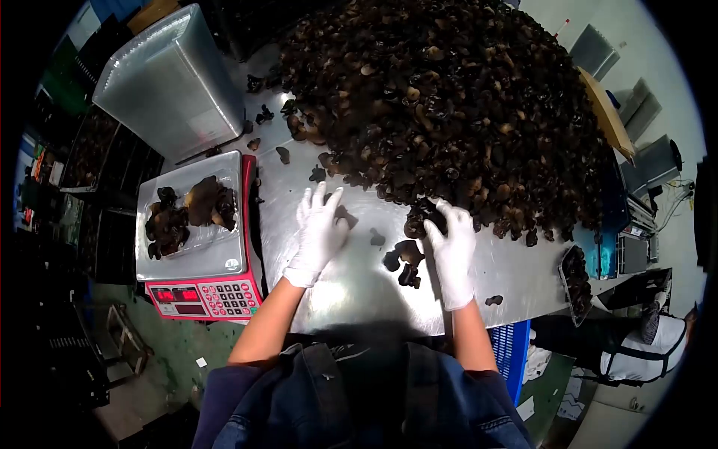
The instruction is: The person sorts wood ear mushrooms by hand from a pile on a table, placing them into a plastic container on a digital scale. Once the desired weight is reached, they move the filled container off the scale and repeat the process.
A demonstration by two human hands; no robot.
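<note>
A big heap of dark brown wood ear mushrooms [449, 97] covers the far side of the metal table. My right hand [453, 251], in a white glove, is at the heap's near edge, its thumb and fingers curled around dark mushroom pieces [420, 218]. A few loose pieces [407, 258] lie just left of that wrist. My left hand [320, 230], gloved too, hovers over or rests on the bare metal with fingers apart and nothing in them. Left of it stands a red digital scale [232, 268], bearing a clear plastic tray [196, 245] with several mushroom pieces.
A tall stack of clear plastic trays [168, 90] stands behind the scale. Dark crates [112, 165] are at the left. A filled tray [574, 280] sits at the table's right edge, near another person [647, 348]. Beneath that edge is a blue basket [510, 355].
</note>
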